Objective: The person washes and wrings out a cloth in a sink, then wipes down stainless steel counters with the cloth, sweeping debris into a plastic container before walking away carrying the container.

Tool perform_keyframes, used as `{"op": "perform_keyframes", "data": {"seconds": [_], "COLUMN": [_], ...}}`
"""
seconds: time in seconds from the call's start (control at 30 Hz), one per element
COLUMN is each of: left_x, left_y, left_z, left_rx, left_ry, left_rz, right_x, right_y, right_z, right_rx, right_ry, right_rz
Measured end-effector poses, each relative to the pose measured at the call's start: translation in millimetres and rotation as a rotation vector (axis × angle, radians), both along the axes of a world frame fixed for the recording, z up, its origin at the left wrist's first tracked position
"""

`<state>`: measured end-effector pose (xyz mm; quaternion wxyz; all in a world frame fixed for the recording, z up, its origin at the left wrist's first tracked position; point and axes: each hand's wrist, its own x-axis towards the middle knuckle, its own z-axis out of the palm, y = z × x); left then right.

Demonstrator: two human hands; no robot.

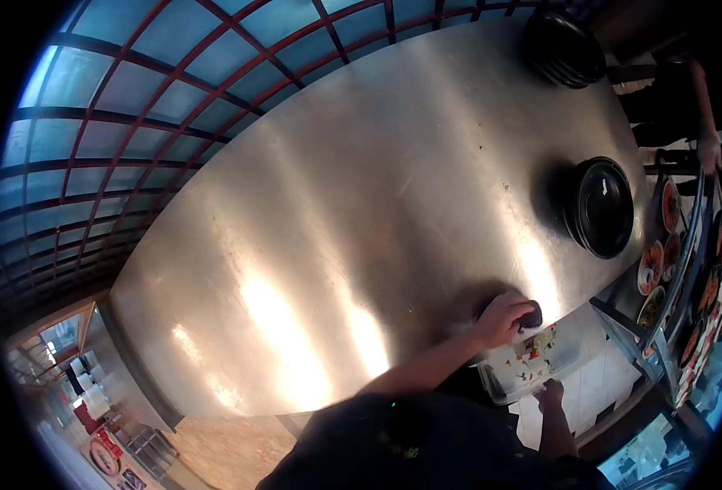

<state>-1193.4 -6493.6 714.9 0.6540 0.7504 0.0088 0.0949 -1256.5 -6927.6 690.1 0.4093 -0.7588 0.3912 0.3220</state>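
My left hand [504, 318] is closed around a dark wad [531, 317], which looks like a cleaning cloth or sponge, pressed at the edge of the metal table [361, 188]. Just below that edge is a clear plastic tub [500, 380] with colourful food scraps [534, 351] in it. My right hand [550, 394] grips the tub's near rim, its fingers curled and partly hidden.
Stacked black bowls [602, 208] stand near the table's right edge, with another black stack [563, 49] at the far corner. Right of the table, a metal-railed cart [679, 269] carries plates of food. Another person's arm [704, 106] is beyond it. A lattice window [148, 106] borders the left.
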Motion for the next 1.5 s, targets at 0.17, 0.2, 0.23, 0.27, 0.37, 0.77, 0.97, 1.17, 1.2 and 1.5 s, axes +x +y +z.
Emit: {"op": "perform_keyframes", "data": {"seconds": [0.17,0.2,0.23,0.27,0.37,0.77,0.97,1.17,1.2,1.5], "left_x": [-106.9,-116.1,-142.2,-157.5,-128.2,339.6,382.6,288.3,267.2,102.1], "left_y": [178.1,236.1,302.3,364.1,505.8,406.9,275.6,181.2,158.3,-95.2], "left_z": [-18.7,-18.7,-30.0,-42.5,-52.0,-52.4,-38.0,-34.6,-30.9,-23.8], "left_rx": [0.389,0.018,0.340,0.636,1.088,1.133,0.915,0.944,0.963,0.668], "left_ry": [0.322,0.317,0.296,0.243,0.539,0.026,-0.212,-0.184,-0.152,-0.104], "left_rz": [0.480,0.763,0.829,0.929,1.144,0.685,0.139,-0.084,-0.115,-0.421], "right_x": [1.2,3.9,2.1,0.7,-9.8,-23.8,-13.8,-4.1,-5.7,-11.5], "right_y": [-3.5,0.0,-0.3,-0.2,-4.6,-22.0,13.0,9.8,2.3,-31.6], "right_z": [-12.2,-11.5,-12.6,-16.4,-27.4,-16.9,5.8,1.9,-0.9,-32.8], "right_rx": [0.108,0.128,0.147,0.167,0.111,0.093,0.013,0.071,0.108,0.146], "right_ry": [0.006,0.025,0.043,0.057,0.094,0.049,0.032,0.032,0.020,0.012], "right_rz": [-0.135,-0.120,-0.108,-0.100,-0.261,-0.302,-0.411,-0.327,-0.293,-0.181]}}
